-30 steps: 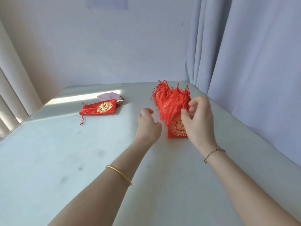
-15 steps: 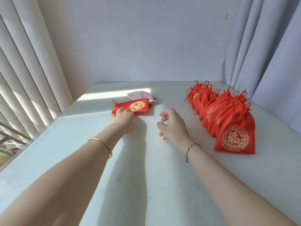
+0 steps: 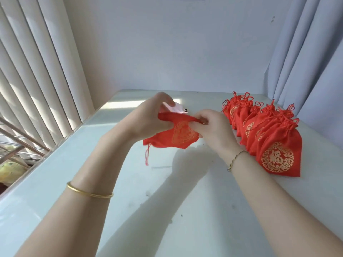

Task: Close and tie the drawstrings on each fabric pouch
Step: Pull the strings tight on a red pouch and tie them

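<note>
Just above the surface [image 3: 55,173], the left hand [image 3: 146,119] and right hand [image 3: 213,132] both grip one red pouch [image 3: 167,141] with curled fingers [image 3: 163,98].

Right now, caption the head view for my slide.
Left hand and right hand grip an untied red pouch above the table, beside a row of tied pouches.

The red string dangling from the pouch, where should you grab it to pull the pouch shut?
Probably pinch the string at its loose lower end, coming from the left. It hangs free below the pouch at its left corner, while the left hand and right hand grip the pouch's upper part.
</note>
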Demonstrator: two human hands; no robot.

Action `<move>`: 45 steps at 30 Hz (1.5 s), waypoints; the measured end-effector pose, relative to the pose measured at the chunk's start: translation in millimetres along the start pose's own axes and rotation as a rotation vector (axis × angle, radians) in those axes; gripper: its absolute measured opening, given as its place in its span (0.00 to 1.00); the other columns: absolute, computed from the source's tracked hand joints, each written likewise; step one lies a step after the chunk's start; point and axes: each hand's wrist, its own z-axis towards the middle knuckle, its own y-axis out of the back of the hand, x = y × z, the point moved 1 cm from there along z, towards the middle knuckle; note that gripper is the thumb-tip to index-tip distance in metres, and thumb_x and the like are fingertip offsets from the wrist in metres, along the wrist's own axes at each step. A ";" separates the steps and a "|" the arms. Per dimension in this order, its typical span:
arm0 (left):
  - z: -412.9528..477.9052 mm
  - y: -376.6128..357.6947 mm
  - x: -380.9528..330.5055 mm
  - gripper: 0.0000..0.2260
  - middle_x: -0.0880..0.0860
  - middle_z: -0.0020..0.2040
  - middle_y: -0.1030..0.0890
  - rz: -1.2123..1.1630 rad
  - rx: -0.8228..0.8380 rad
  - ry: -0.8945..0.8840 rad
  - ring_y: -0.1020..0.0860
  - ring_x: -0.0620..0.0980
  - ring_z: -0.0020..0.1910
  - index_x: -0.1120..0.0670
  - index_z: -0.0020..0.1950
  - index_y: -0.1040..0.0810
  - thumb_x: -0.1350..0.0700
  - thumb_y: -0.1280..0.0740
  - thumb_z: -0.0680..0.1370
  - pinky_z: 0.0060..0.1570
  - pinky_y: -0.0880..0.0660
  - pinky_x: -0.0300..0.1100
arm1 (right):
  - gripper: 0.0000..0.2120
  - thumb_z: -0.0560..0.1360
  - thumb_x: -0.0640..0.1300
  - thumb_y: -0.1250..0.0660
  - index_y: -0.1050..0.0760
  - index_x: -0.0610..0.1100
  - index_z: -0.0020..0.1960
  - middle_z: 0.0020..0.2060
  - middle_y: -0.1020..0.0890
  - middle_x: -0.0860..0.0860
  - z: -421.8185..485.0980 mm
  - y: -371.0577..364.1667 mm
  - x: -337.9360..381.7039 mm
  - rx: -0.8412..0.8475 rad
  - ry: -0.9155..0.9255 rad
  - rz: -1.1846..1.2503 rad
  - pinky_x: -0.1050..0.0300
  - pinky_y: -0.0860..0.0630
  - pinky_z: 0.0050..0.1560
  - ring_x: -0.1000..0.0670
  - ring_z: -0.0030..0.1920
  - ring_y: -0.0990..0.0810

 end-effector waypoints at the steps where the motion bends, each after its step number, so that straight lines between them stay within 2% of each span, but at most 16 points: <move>1: -1.2 2.5 2.2 0.14 0.47 0.45 0.22 -0.069 -0.049 0.057 0.22 0.48 0.42 0.49 0.53 0.27 0.60 0.30 0.70 0.39 0.24 0.41 | 0.11 0.72 0.36 0.33 0.25 0.50 0.35 0.21 0.26 0.57 -0.7 4.5 -3.2 0.031 -0.100 0.157 0.68 0.35 0.27 0.60 0.23 0.29; 3: -0.1 4.8 2.8 0.08 0.48 0.39 0.22 -0.219 -0.135 0.112 0.23 0.48 0.39 0.51 0.45 0.24 0.58 0.29 0.69 0.43 0.24 0.47 | 0.08 0.74 0.37 0.33 0.24 0.46 0.38 0.22 0.27 0.52 -3.9 8.7 -6.6 0.175 -0.275 0.348 0.65 0.36 0.24 0.59 0.20 0.31; 5: 2.1 2.3 -1.4 0.05 0.50 0.37 0.21 -0.257 -0.135 0.121 0.23 0.49 0.37 0.52 0.42 0.23 0.61 0.29 0.71 0.44 0.24 0.48 | 0.03 0.74 0.40 0.32 0.23 0.45 0.47 0.30 0.23 0.49 -5.2 8.4 -8.9 0.310 -0.320 0.302 0.64 0.35 0.26 0.59 0.24 0.28; 7: 4.7 -2.3 -5.2 0.03 0.52 0.39 0.20 -0.167 -0.055 0.097 0.23 0.50 0.38 0.54 0.44 0.22 0.60 0.30 0.72 0.40 0.25 0.44 | 0.15 0.72 0.43 0.29 0.25 0.47 0.57 0.43 0.20 0.53 -0.6 9.6 -4.4 0.264 -0.225 0.275 0.69 0.28 0.34 0.63 0.34 0.24; 8: 5.0 -4.7 -7.5 0.03 0.52 0.40 0.20 -0.128 -0.006 0.080 0.22 0.50 0.38 0.54 0.45 0.22 0.60 0.30 0.73 0.37 0.25 0.41 | 0.18 0.71 0.44 0.29 0.26 0.48 0.60 0.47 0.20 0.54 3.0 11.6 -0.5 0.201 -0.169 0.318 0.71 0.27 0.37 0.64 0.39 0.23; 9: 5.4 -6.5 -10.0 0.04 0.51 0.40 0.20 -0.101 0.035 0.066 0.22 0.49 0.38 0.53 0.46 0.21 0.59 0.31 0.73 0.34 0.26 0.39 | 0.19 0.72 0.44 0.29 0.28 0.48 0.61 0.46 0.20 0.56 5.6 14.4 4.3 0.158 -0.136 0.378 0.72 0.28 0.35 0.64 0.38 0.23; 12: 6.4 -9.4 -12.6 0.05 0.47 0.41 0.20 -0.086 0.095 0.036 0.22 0.43 0.38 0.50 0.45 0.22 0.60 0.31 0.73 0.35 0.26 0.35 | 0.12 0.73 0.43 0.31 0.24 0.44 0.56 0.31 0.22 0.57 9.2 20.0 11.6 0.093 -0.136 0.457 0.67 0.35 0.25 0.58 0.27 0.27; 15: 6.7 -10.1 -10.0 0.07 0.45 0.40 0.20 -0.134 0.104 0.057 0.22 0.37 0.35 0.48 0.45 0.23 0.60 0.30 0.73 0.36 0.25 0.32 | 0.07 0.75 0.42 0.34 0.19 0.40 0.47 0.29 0.22 0.50 9.9 22.7 8.6 0.063 -0.155 0.489 0.65 0.34 0.24 0.55 0.25 0.30; 18: 7.0 -7.3 -0.5 0.07 0.49 0.43 0.19 -0.155 0.070 0.143 0.21 0.45 0.39 0.51 0.50 0.24 0.58 0.30 0.74 0.39 0.23 0.40 | 0.10 0.78 0.42 0.38 0.19 0.43 0.44 0.26 0.29 0.49 9.8 26.2 3.8 0.053 -0.186 0.421 0.66 0.41 0.21 0.55 0.22 0.37; 21: 6.9 -2.7 11.0 0.07 0.53 0.40 0.22 -0.111 0.084 0.205 0.27 0.50 0.34 0.55 0.49 0.24 0.55 0.30 0.74 0.32 0.30 0.43 | 0.09 0.78 0.41 0.38 0.20 0.43 0.44 0.25 0.35 0.49 10.1 29.5 -1.7 0.072 -0.264 0.430 0.67 0.46 0.20 0.57 0.20 0.42; 25: 5.9 2.4 25.1 0.08 0.51 0.29 0.28 -0.133 0.096 0.281 0.34 0.48 0.28 0.58 0.45 0.23 0.53 0.30 0.75 0.28 0.36 0.39 | 0.07 0.77 0.38 0.37 0.20 0.43 0.44 0.23 0.27 0.52 10.0 33.0 -7.5 0.066 -0.365 0.534 0.68 0.36 0.21 0.58 0.21 0.33; 27: 5.1 4.6 29.8 0.06 0.46 0.25 0.25 -0.150 0.063 0.295 0.34 0.46 0.27 0.57 0.41 0.22 0.56 0.31 0.75 0.28 0.36 0.37 | 0.07 0.77 0.37 0.37 0.21 0.43 0.43 0.25 0.24 0.52 10.7 35.9 -10.1 0.050 -0.410 0.602 0.67 0.32 0.23 0.58 0.22 0.29; 32: 2.1 11.3 38.0 0.05 0.51 0.33 0.21 -0.141 -0.004 0.323 0.29 0.46 0.30 0.55 0.41 0.18 0.63 0.32 0.75 0.31 0.29 0.35 | 0.08 0.77 0.34 0.39 0.23 0.41 0.43 0.25 0.22 0.51 13.0 42.9 -15.1 0.002 -0.537 0.830 0.67 0.28 0.24 0.57 0.24 0.26; 37: 1.0 15.7 42.9 0.05 0.52 0.35 0.20 -0.050 -0.082 0.362 0.25 0.46 0.33 0.54 0.40 0.17 0.61 0.31 0.74 0.36 0.27 0.38 | 0.10 0.78 0.31 0.42 0.24 0.40 0.44 0.29 0.22 0.48 13.4 46.3 -20.9 -0.019 -0.584 0.902 0.66 0.26 0.26 0.56 0.24 0.24; 41: 1.8 16.5 45.2 0.09 0.51 0.33 0.23 0.018 -0.192 0.379 0.28 0.47 0.30 0.58 0.39 0.19 0.55 0.33 0.76 0.33 0.30 0.40 | 0.07 0.78 0.34 0.39 0.26 0.44 0.44 0.24 0.22 0.49 14.5 44.4 -25.1 -0.132 -0.592 0.832 0.67 0.29 0.22 0.57 0.21 0.27; 45: 4.5 19.0 53.0 0.16 0.51 0.31 0.26 0.014 -0.413 0.411 0.30 0.52 0.31 0.55 0.32 0.26 0.55 0.40 0.80 0.35 0.33 0.42 | 0.11 0.78 0.32 0.42 0.32 0.46 0.41 0.28 0.30 0.46 17.9 48.4 -31.0 -0.334 -0.589 0.805 0.70 0.39 0.18 0.58 0.16 0.35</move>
